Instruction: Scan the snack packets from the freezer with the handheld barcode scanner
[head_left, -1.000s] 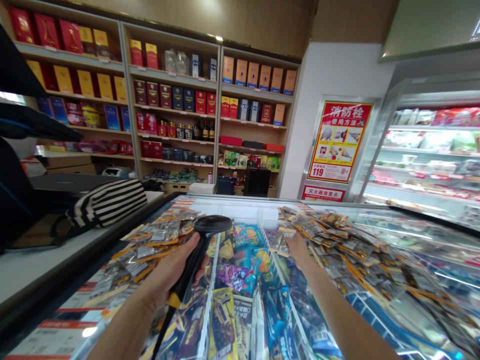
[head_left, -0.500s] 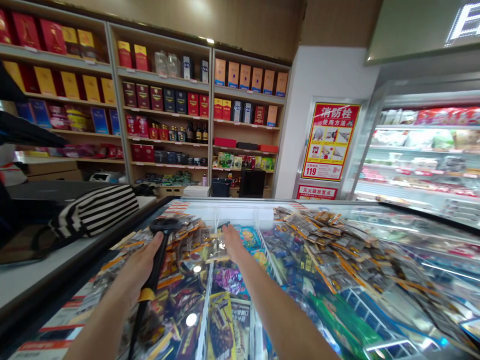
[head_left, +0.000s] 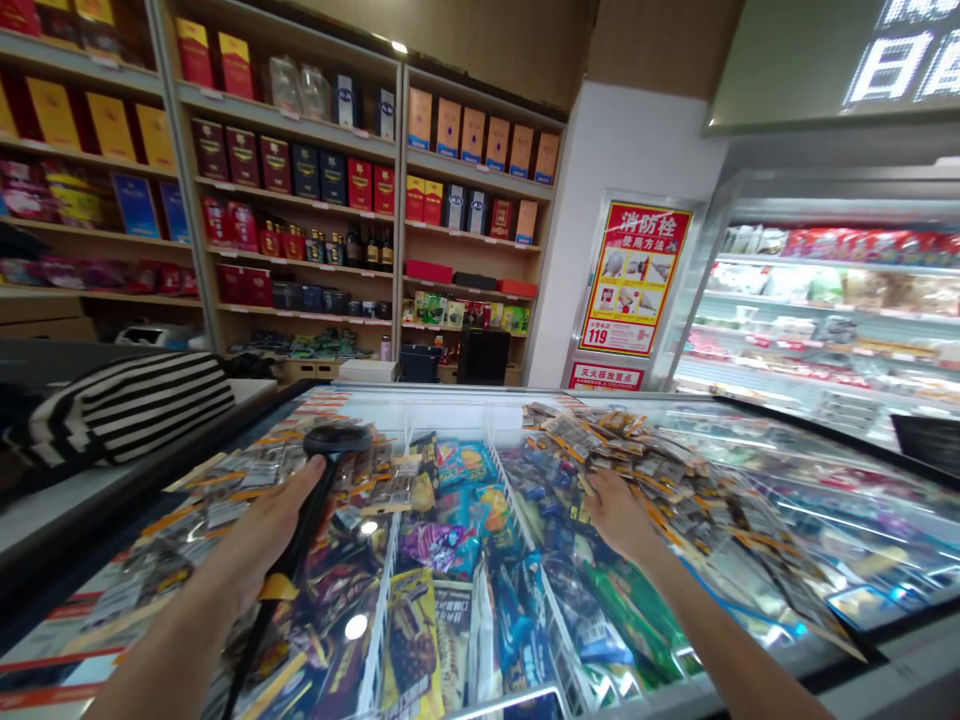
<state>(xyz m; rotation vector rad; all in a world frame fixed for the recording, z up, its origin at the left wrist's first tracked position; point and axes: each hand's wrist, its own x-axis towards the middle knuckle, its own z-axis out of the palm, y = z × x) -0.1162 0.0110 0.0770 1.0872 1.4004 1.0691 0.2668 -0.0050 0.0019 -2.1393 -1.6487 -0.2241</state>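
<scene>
My left hand [head_left: 281, 525] is wrapped around the handle of a black barcode scanner [head_left: 300, 540] with a yellow band. The scanner's head points away from me, over packets on the left of the glass freezer top [head_left: 442, 408]. My right hand [head_left: 619, 515] reaches forward at the left edge of a heap of small flat snack packets [head_left: 690, 490] with orange edges. Its fingers look bent and apart, with nothing visible in them; the fingertips are partly hidden. More such packets [head_left: 255, 470] lie spread around the scanner, and one [head_left: 394, 487] lies just right of its head.
Under the glass are wrapped ice creams [head_left: 412, 640] between white wire dividers [head_left: 379, 620]. A striped black-and-white bag [head_left: 157, 405] sits on the counter at left. Behind stand shelves of boxed goods [head_left: 292, 170], a red fire-hydrant poster [head_left: 630, 280] and a lit refrigerated display [head_left: 832, 300].
My right hand has moved right, from the packets near the scanner to the right heap. A packet that was beneath it stays on the glass. My left hand still holds the scanner.
</scene>
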